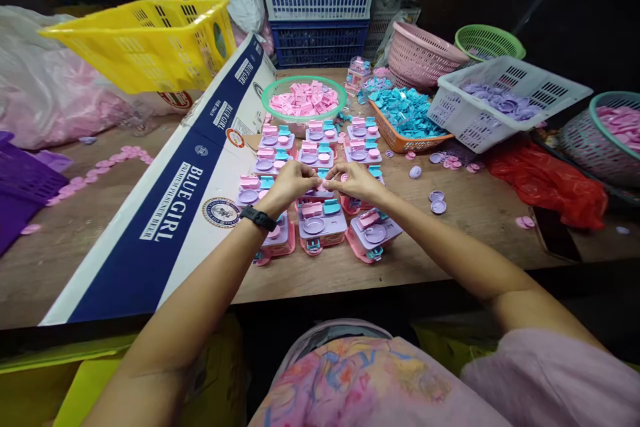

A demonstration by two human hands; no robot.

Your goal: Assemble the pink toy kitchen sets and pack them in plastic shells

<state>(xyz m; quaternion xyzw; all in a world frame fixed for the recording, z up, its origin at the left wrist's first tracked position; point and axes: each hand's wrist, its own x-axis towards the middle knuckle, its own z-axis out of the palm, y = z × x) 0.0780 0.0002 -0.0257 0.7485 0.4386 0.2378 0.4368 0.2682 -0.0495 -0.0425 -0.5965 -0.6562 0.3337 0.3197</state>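
My left hand [293, 183] and right hand [356, 181] meet over the middle of the desk [465, 233], fingertips nearly touching. The right hand's thumb and forefinger are pinched on a small pink piece [344, 177], which sits at the very tips of the fingers, on the side facing my left hand. The left hand's fingers are curled in and bunched together; whether they grip anything I cannot tell, since the knuckles hide the tips. A black watch [257, 218] sits on that wrist.

Directly beneath both hands lie the toy sets [320, 223], laid out in rows (pink bases, lilac tops, teal bits), the nearest row just short of my wrists and the farthest reaching to the green bowl [273, 90] of pink parts. Right of that bowl stands an orange basket [400, 143] heaped with teal parts, and beside it, tilted, a white basket [550, 90] holding lilac discs. A few loose lilac discs [437, 201] lie on the desk well to the right of my right hand, with a red plastic bag [545, 180] beyond them. To my left a flattened cardboard box [190, 193] slants across the desk, its edge touching the leftmost sets, and a yellow crate [145, 43] is above its far end.
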